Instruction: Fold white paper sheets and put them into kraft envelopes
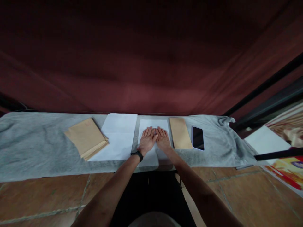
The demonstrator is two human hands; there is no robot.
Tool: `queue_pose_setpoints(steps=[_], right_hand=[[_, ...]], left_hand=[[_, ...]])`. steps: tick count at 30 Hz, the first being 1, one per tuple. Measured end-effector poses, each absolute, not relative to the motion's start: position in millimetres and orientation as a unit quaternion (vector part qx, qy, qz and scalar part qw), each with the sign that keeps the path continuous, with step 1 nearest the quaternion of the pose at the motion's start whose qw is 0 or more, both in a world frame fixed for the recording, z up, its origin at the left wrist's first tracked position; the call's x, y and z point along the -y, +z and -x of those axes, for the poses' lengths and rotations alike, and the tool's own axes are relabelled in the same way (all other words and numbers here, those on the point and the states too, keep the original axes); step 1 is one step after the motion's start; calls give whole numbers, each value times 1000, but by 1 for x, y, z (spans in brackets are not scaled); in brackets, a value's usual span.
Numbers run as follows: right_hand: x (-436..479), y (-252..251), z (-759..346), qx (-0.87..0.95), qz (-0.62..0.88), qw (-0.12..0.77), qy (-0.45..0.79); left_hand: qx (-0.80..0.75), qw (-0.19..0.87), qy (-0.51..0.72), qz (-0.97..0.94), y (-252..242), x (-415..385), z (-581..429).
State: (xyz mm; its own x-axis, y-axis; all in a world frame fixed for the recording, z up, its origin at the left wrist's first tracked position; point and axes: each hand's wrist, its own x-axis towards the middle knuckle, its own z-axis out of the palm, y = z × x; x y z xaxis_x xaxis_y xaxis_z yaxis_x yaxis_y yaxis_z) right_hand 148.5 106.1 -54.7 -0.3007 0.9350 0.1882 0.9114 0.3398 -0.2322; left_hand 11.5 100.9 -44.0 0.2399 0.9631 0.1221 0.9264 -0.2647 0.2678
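A white sheet of paper [148, 160] lies in front of me on a grey cloth, its near end at the cloth's front edge. Flat on it rests my left hand [147, 140], fingers stretched forward, with a dark band on the wrist. My right hand [163, 138] lies flat right beside it, the two touching near the thumbs. Neither hand grips anything. Just right of the paper is a brown envelope [181, 134]. Left of it lies a stack of white paper [118, 135], partly covered by a pile of brown envelopes [86, 135].
A phone [198, 138] with a dark screen lies right of the single envelope. The grey cloth [217, 142] covers a long narrow surface against a dark red wall [146, 94]. Black bars, a white board [268, 142] and a colourful printed panel [290, 171] stand at the right.
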Motion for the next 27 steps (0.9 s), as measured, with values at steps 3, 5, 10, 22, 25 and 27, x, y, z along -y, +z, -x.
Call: queue_pose_setpoints(steps=[3, 5, 10, 22, 25, 27], right_hand=[[-122, -58, -149, 799, 585, 136, 30], [-132, -59, -149, 795, 592, 132, 27], [-157, -62, -148, 769, 625, 130, 18], [-174, -75, -146, 733, 655, 186, -3], [-173, -74, -145, 732, 658, 175, 4], [-174, -73, -144, 729, 662, 173, 9]], left_hand=[[-611, 51, 131, -779, -51, -116, -7], [-622, 46, 125, -772, -53, -125, -5], [-647, 51, 109, -753, -56, -147, 0], [-682, 52, 120, -719, -52, -160, 8], [-669, 49, 107, -734, -48, -137, 8], [-639, 41, 106, -761, -49, -108, 7]])
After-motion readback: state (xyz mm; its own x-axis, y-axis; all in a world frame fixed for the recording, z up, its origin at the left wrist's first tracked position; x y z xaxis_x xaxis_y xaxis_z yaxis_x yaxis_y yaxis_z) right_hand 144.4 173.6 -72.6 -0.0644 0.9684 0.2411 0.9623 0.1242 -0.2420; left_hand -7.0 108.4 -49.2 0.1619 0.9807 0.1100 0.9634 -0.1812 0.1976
